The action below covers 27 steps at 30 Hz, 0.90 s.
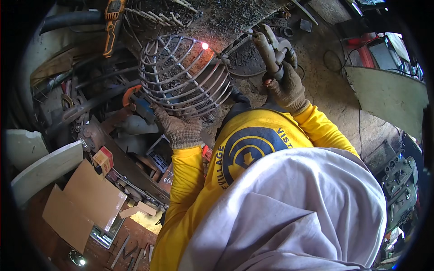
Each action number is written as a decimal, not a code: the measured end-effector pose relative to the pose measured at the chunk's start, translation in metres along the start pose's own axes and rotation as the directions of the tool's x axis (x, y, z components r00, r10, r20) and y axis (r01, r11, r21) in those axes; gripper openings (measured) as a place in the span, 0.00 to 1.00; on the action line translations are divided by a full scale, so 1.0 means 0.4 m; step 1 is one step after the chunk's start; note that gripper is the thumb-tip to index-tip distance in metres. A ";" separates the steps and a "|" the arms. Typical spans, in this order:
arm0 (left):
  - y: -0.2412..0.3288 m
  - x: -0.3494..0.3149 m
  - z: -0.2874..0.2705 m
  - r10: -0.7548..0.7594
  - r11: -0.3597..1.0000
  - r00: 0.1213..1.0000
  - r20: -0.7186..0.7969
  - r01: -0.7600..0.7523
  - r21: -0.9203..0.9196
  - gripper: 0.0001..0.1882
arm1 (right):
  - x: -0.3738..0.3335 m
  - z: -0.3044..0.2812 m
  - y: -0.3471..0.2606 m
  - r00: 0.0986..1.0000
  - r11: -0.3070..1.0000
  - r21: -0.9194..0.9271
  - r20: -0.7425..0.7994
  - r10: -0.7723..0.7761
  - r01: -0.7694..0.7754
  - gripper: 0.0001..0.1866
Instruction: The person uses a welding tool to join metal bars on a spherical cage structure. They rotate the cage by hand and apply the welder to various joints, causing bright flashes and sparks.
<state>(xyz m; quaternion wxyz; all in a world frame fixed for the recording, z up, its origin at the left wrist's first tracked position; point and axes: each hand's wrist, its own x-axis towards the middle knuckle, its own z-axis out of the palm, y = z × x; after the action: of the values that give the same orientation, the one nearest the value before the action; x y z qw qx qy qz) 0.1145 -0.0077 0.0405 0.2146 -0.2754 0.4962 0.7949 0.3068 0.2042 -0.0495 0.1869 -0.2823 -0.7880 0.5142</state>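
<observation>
A rounded cage of welded metal rods [181, 107] stands tilted in front of me, and a bright glowing spot shows on its upper right part. My left hand [180, 131], in a brown knitted glove, grips the cage's lower edge; the bars partly hide its fingertips. To the right of the cage, my right hand [290, 92], gloved alike, is closed round a welding electrode holder [267, 53] with a worn, dusty handle. The holder's jaw end points up and away from me.
A gritty worktable [221, 20] lies beyond the cage, with metal rods [156, 17] and an orange-and-black power tool [113, 27] at its left. Cardboard [86, 198] and hand tools lie at lower left. A pale curved panel [389, 97] stands at right.
</observation>
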 end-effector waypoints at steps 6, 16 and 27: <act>-0.007 0.029 -0.048 -0.035 0.992 0.994 0.107 0.047 -0.114 0.20 | -0.014 0.011 0.005 0.995 1.000 0.007 0.097 -0.008 0.008 0.37; -0.022 0.035 -0.070 -0.048 0.978 0.991 0.128 0.073 -0.195 0.24 | -0.001 0.040 -0.023 0.988 0.990 -0.090 0.118 -0.096 0.107 0.41; -0.026 0.015 -0.063 -0.038 0.975 0.982 0.186 0.077 -0.207 0.29 | 0.015 0.065 -0.048 0.989 0.990 -0.130 0.139 -0.041 0.059 0.39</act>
<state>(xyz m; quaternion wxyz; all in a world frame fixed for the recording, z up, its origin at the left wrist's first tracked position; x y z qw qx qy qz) 0.1221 -0.0260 0.0208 0.2507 -0.2378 0.3782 0.8588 0.2820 0.1838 -0.0423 0.1262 -0.2384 -0.8386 0.4733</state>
